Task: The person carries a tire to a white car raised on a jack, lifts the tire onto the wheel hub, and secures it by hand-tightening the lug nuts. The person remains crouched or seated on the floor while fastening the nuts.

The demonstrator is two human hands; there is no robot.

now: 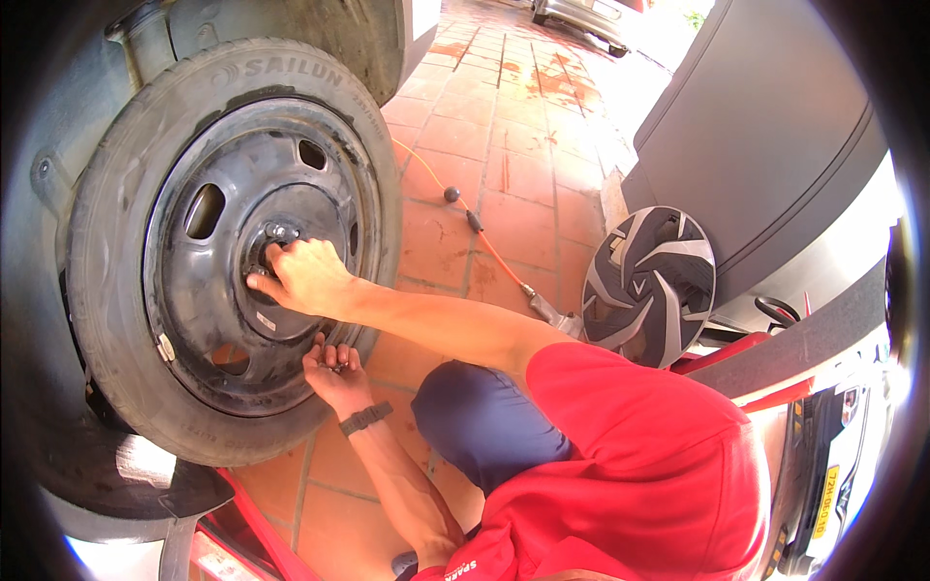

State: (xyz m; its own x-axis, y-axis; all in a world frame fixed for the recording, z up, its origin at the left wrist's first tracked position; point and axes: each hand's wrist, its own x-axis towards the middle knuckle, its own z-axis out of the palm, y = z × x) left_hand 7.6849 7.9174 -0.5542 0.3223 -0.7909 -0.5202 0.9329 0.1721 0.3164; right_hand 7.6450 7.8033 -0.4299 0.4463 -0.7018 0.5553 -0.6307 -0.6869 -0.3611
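A car wheel with a black steel rim (184,290) and a grey tyre (107,320) stands in the wheel arch at my left. My right hand (312,279) reaches across to the hub, thumb and forefinger pinched round a lug nut (260,272) that they partly hide. Another shiny stud or nut (282,233) shows just above these fingers. Lower down, my left hand (339,376), with a dark band on the wrist, is turned palm up beside the rim's lower right edge. Its fingers curl round small metal pieces that look like lug nuts.
An air impact wrench (554,312) lies on the red tiles with its orange hose (499,259). Beside it a black-and-silver hubcap (649,288) leans against a large grey panel (760,126). Red metal bars (254,528) are at lower left. A motorbike (838,465) stands at right.
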